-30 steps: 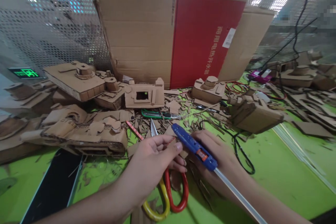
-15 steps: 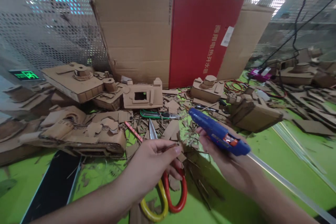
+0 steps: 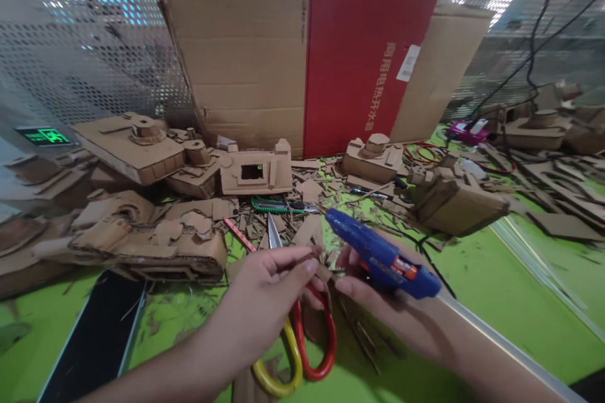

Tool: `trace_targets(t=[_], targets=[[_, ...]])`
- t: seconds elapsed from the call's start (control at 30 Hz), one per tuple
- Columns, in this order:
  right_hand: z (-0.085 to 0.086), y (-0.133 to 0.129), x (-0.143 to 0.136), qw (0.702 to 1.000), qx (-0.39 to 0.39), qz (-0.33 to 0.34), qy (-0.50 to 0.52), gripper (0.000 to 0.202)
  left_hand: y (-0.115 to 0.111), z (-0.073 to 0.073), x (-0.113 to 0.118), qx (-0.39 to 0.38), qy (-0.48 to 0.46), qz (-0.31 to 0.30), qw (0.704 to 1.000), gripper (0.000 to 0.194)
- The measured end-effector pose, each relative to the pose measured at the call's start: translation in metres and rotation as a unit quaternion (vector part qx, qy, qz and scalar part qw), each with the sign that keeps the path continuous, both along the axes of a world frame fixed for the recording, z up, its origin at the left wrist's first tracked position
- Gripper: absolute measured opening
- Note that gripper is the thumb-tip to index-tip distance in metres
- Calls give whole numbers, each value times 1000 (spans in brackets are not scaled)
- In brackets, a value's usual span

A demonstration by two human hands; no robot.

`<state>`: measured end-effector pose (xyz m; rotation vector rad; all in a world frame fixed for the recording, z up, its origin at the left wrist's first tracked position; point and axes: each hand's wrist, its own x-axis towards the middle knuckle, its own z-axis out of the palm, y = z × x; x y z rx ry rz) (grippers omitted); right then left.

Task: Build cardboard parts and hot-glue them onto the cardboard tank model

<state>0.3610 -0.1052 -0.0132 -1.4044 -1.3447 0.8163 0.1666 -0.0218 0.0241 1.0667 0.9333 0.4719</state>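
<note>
My left hand (image 3: 271, 289) pinches a small cardboard piece (image 3: 323, 272) between thumb and fingertips, above the scissors. A blue hot glue gun (image 3: 378, 252) lies in my right hand (image 3: 387, 308), its nozzle pointing up and left and a long clear glue stick (image 3: 501, 340) trailing from its rear. My right thumb reaches close to the cardboard piece; whether it touches cannot be told. Under my left hand lie the scissors (image 3: 326, 359), with one red and one yellow handle loop and the blades partly hidden.
Cardboard models (image 3: 151, 239) stand at left, with more at the back and right. A green box cutter (image 3: 278, 204) lies among scraps. A dark phone-like slab (image 3: 94, 334) is at lower left. Glue sticks (image 3: 543, 271) lie at right. A large cardboard sheet (image 3: 250, 56) stands behind.
My right hand and the glue gun have moved left, closer to my left hand. My left hand has shifted slightly left, still pinching the cardboard piece.
</note>
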Motion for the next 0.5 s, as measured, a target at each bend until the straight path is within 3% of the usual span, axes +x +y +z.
trace_targets(t=[0.37,0.5], targets=[[-6,3,-7,999,30,-33,-18,19,-10,4,-7,-17,19,-3,1000,23],[-4,0,-4,997,54,-34,-45,15,-6,5,-12,0,36,33,999,21]])
